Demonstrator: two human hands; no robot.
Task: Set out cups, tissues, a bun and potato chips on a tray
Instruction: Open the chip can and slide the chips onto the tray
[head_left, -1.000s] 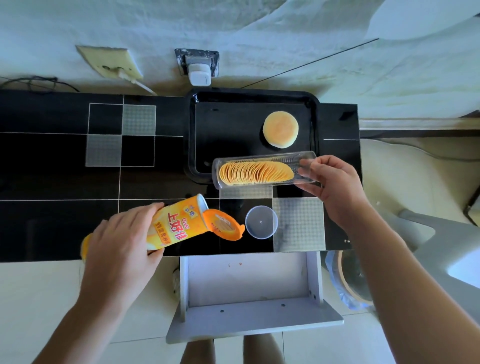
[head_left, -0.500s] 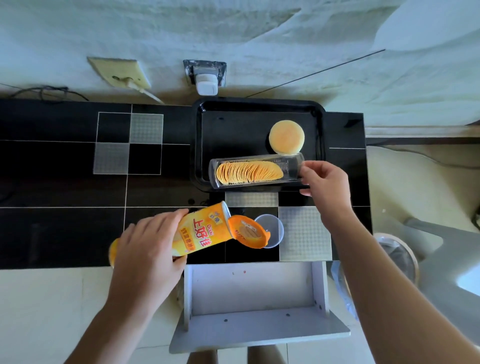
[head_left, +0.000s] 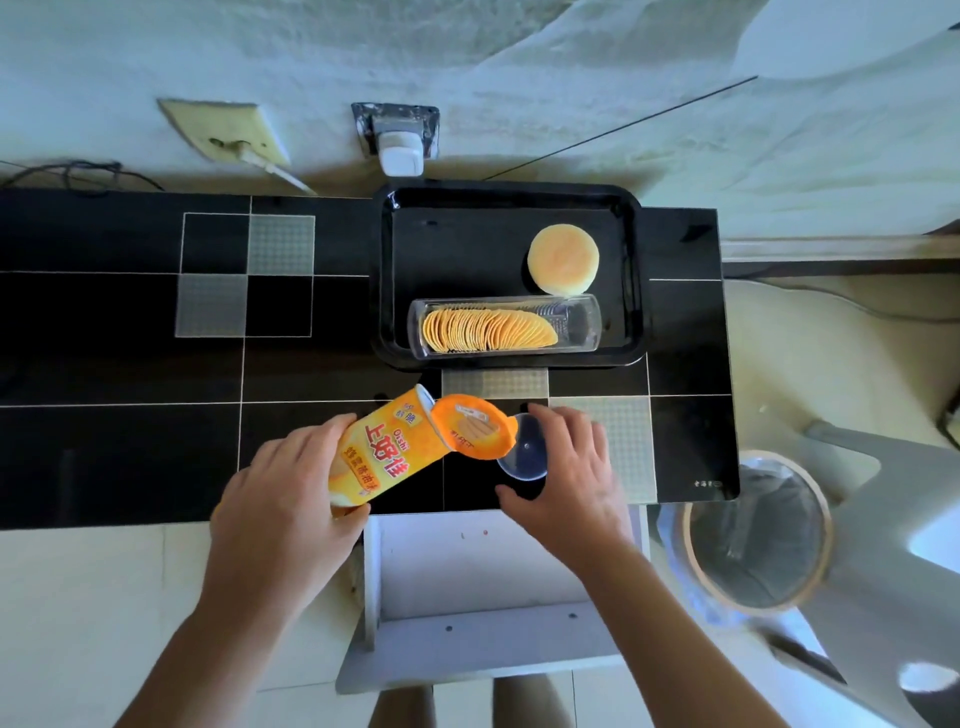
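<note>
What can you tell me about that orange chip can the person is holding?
The chip can is a tube with a glossy orange and yellow wrapper, printed with red and white characters. It lies tilted, its open mouth pointing up and to the right, above the black counter. An orange foil seal, peeled back, hangs from the rim. The left hand grips its lower end, fingers curled round it. Whether anything is left inside cannot be seen.

Both forearms are bare from the lower frame edge to the wrists, with no sleeves showing. The left hand (head_left: 283, 512) and right hand (head_left: 569, 480) wear no gloves, rings, watch or bracelet. Two bare legs (head_left: 467, 701) show at the bottom edge.
</note>
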